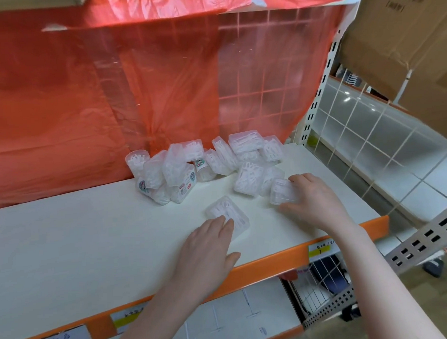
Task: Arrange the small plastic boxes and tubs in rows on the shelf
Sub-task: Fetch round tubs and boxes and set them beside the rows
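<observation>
Left hand [209, 243] rests flat-fingered on one box [228, 214]; right hand [312, 199] grips another box [284, 191] — slide both squarely, edges aligned, along the shelf [93, 237].

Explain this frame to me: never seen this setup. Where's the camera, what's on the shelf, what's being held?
There is no machine here: a person works with bare hands. The single picture comes from a camera worn on their head, looking forward and down.

The white shelf with an orange front edge carries a loose heap of small clear plastic boxes and round tubs, all filled with white pieces, against a red plastic sheet.

The left hand lies flat, fingertips touching one clear flat box lying apart from the heap. The right hand has its grip around another small clear box, thumb and fingers on opposite sides.
</observation>
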Demonstrator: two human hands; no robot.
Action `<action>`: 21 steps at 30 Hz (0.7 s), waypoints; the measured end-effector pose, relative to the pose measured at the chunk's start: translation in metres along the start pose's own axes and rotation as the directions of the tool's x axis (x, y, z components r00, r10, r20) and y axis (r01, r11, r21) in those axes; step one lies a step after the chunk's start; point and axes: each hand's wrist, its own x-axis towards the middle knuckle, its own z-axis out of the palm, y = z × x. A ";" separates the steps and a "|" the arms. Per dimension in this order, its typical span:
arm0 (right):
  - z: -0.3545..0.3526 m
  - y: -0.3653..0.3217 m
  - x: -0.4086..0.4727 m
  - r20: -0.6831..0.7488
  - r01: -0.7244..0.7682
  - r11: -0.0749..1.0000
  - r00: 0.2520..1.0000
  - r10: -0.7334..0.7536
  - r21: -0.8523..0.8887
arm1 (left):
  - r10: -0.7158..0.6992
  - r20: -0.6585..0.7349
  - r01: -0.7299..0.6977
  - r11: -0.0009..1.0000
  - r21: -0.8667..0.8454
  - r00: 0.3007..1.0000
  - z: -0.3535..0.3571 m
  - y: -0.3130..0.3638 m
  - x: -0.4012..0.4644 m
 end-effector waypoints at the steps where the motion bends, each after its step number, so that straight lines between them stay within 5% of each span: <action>1: 0.000 -0.001 -0.001 0.003 -0.004 1.000 1.000 0.004 0.003 | 0.020 0.008 -0.020 1.000 -0.004 1.000 -0.004 -0.004 0.002; 9: -0.008 -0.009 -0.011 0.068 -0.037 0.999 0.997 0.037 -0.002 | 0.305 0.208 -0.296 0.952 -0.071 0.929 -0.019 -0.039 0.046; 21: -0.013 -0.013 -0.032 0.066 -0.072 0.997 0.995 0.073 -0.023 | 0.295 0.310 -0.307 0.952 -0.009 0.904 -0.022 -0.037 0.064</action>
